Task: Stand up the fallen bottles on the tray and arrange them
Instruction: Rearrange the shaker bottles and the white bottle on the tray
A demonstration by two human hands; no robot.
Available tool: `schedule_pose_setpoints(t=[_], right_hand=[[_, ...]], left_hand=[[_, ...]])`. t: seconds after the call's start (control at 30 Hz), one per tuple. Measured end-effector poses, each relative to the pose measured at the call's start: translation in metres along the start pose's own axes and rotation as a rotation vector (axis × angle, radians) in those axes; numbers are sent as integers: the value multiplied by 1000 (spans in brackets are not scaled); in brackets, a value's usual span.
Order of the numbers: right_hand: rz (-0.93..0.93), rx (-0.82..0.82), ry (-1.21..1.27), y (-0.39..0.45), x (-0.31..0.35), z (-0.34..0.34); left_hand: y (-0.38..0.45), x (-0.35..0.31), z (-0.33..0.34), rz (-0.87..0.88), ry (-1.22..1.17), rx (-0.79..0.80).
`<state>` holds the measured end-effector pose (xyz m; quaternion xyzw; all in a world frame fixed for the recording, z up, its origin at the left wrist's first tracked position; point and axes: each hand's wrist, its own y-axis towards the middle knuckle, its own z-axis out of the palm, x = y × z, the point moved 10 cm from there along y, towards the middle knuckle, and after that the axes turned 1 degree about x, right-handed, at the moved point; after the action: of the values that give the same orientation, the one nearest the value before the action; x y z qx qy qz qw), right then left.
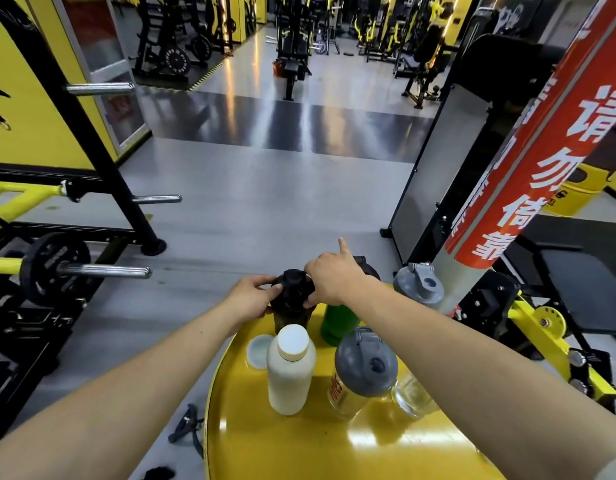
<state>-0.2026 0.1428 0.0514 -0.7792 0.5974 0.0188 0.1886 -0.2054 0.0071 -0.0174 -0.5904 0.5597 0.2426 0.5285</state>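
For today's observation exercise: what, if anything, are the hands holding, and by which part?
Both the left hand and the right hand grip the dark bottle by its black lid, one on each side, at the yellow tray's far edge.

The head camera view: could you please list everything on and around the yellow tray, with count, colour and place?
Round glossy tray: one, yellow, bottom centre.
Dark shaker bottle with black lid: one, upright at the tray's far edge, between both hands.
Opaque plastic bottle with white cap: one, white, upright, tray centre.
Green bottle: one, far side, right of the dark shaker.
Clear shaker with grey lid: one, right of the white bottle.
Grey-lidded shaker: one, far right edge.
Clear glass vessel: one, beside the right forearm.
Loose round lid: one, pale, left of the white bottle.
Left hand: on the dark shaker.
Right hand: on its lid.
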Motion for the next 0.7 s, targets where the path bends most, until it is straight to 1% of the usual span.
schedule_pose_setpoints(t=[0.2, 0.33, 0.47, 0.57, 0.7], right_hand=[[16, -2, 12, -2, -3, 3], [10, 3, 10, -3, -2, 4], [7, 4, 113, -5, -14, -1], [6, -45, 263, -22, -36, -18], [29, -131, 352, -56, -68, -35]], left_hand=[[-2, -2, 2, -1, 36, -9], [-5, -2, 4, -32, 55, 3], [-4, -7, -2, -47, 124, -20], [-4, -34, -9, 20, 162, -66], [-8, -82, -19, 139, 171, -142]])
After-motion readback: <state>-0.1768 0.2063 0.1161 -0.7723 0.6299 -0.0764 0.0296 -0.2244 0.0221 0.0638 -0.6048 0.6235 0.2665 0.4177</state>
